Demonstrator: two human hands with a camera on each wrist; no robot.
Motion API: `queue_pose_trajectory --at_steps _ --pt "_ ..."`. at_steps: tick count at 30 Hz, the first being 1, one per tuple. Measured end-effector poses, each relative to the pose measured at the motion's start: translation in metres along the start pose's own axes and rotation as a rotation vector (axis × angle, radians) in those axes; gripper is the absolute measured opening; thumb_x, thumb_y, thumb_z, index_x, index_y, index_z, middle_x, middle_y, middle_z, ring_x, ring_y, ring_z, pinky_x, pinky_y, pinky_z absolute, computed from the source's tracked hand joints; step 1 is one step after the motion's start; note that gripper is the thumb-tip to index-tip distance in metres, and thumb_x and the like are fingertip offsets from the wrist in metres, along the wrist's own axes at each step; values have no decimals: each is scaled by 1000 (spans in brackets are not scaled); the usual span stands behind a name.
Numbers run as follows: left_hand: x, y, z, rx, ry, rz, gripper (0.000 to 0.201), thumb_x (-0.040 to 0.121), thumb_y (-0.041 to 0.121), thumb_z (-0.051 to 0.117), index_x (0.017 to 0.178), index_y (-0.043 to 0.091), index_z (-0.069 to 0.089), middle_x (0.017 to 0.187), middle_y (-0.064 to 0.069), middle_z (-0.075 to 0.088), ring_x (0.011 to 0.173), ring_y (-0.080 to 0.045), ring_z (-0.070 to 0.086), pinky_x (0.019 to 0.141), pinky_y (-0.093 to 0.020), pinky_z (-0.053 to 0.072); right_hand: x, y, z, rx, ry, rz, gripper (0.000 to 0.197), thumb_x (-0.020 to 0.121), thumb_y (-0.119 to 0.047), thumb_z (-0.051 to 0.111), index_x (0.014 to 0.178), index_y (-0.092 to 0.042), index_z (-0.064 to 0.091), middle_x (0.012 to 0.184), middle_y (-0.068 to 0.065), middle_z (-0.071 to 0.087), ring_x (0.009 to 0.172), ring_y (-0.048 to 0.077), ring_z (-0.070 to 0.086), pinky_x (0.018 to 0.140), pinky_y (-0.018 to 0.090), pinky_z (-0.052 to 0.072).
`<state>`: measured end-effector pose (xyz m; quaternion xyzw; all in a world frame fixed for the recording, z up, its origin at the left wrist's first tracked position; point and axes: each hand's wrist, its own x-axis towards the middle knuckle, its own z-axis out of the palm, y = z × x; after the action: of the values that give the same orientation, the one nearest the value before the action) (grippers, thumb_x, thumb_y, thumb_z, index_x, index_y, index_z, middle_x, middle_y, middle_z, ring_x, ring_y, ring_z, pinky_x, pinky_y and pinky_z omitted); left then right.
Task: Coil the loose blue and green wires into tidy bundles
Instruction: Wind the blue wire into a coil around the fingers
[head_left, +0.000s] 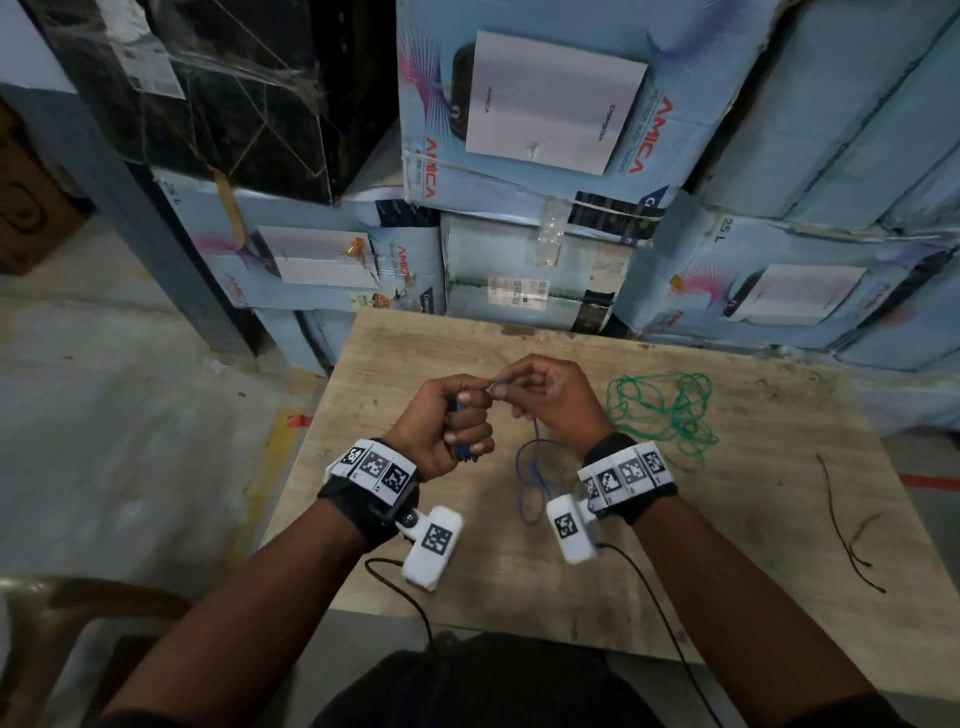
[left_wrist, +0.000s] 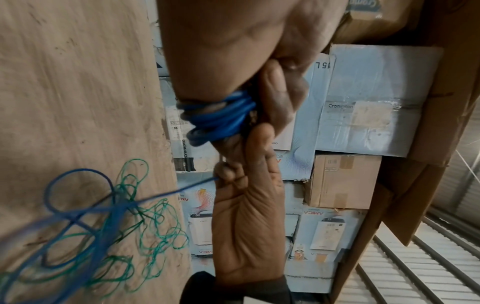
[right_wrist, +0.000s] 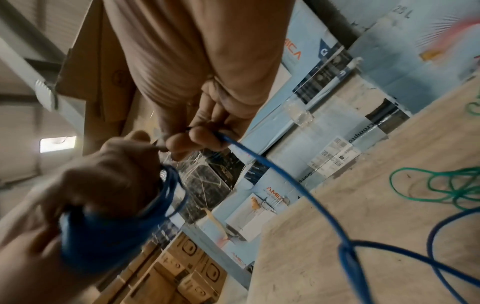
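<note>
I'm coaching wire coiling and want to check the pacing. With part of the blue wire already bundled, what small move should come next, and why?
Probably lay one more loop onto the blue coil gripped in the left hand: the right hand pinches the blue wire, whose slack trails loose on the table.

Worn plywood table, scuffed and stained. Lying on it: messy tangle of green wire toward the right, loose loops of blue wire near the middle, plus a thin dark wire well off right.
</note>
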<state>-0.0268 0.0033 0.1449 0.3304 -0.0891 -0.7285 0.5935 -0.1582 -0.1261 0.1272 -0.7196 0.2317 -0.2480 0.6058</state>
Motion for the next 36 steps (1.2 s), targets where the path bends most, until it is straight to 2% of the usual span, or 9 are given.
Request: queue_pose_trajectory --at_steps 5,10,13,16,22,26,29,32,36 --pt "8 -8 16 -14 -206 -96 38 98 28 40 60 22 39 38 9 12 34 -13 10 43 -27 26 8 0 -19 180 -43 3 15 86 4 71 91 -8 78 63 5 66 49 8 46 49 22 38" --pt "25 -14 37 -195 -337 17 33 99 25 47 67 18 46 41 9 11 37 -12 7 46 -28 23 5 16 -31 76 -72 75 21 98 -10 60 112 0 73 69 6 66 51 3 47 50 24 36" --pt "37 -18 50 -272 -250 183 32 100 19 37 71 14 50 44 9 16 39 -11 13 51 -27 26 -8 23 -34 -105 -124 38 26 99 1 56 101 -16 75 63 -9 68 49 2 50 51 19 40" --pt "56 -21 59 -325 -108 357 27 100 15 35 79 12 52 46 9 25 42 -9 25 58 -25 35 -21 21 -42 -298 -226 64 34 102 -13 53 83 -38 66 64 -8 67 52 7 56 56 22 45" --pt "101 -32 53 -332 273 589 28 97 24 47 106 0 56 62 6 50 52 -12 45 68 -26 44 -35 24 -75 -575 -342 -62 18 98 -22 60 97 -11 74 78 9 71 69 19 62 62 31 44" --pt "138 -43 52 -117 460 673 27 101 29 47 86 7 51 66 -3 59 55 -16 51 64 -28 44 -35 21 -107 -681 -353 -142 18 94 -17 60 94 -9 75 82 11 72 74 25 65 63 33 49" --pt "157 -58 58 445 650 699 45 106 30 40 75 2 55 63 -2 62 62 -16 56 68 -34 43 -33 23 -129 -744 -318 -192 15 89 -18 61 93 -14 75 83 10 73 77 29 68 65 37 54" --pt "160 -80 68 981 600 567 63 103 48 36 79 -4 63 66 2 62 81 -25 59 76 -38 45 -36 25 -150 -806 -242 -282 15 85 -25 62 96 -22 71 78 7 71 73 31 66 61 37 51" --pt "164 -83 80 1158 471 352 79 100 62 29 63 1 62 55 -7 60 54 -19 55 66 -30 41 -21 28 -182 -902 -135 -403 15 77 -25 70 91 -20 74 76 4 69 73 32 61 62 37 48"
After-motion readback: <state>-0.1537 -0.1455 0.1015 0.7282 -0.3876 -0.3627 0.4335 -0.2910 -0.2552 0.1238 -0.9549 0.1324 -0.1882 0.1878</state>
